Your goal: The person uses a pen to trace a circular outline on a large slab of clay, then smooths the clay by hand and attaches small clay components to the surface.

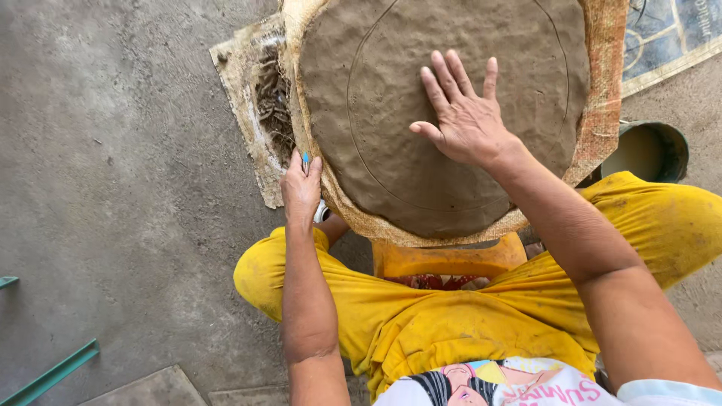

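Observation:
A wide flat slab of grey-brown clay (391,90) lies on a piece of burlap sacking (602,113), with a circle line scored into its surface. My right hand (462,113) rests flat on the clay, fingers spread, inside the scored circle. My left hand (301,184) is at the slab's left edge, closed around a small tool with a blue tip that points up against the clay rim. I sit with my knees apart in yellow trousers (451,316) over a low orange stool (444,263).
A tattered sack scrap (252,90) sticks out left of the slab. A green bucket with pale liquid (650,150) stands at right, beside a blue printed mat (669,30). Bare concrete floor (113,188) spreads to the left; green metal bars (53,372) lie at lower left.

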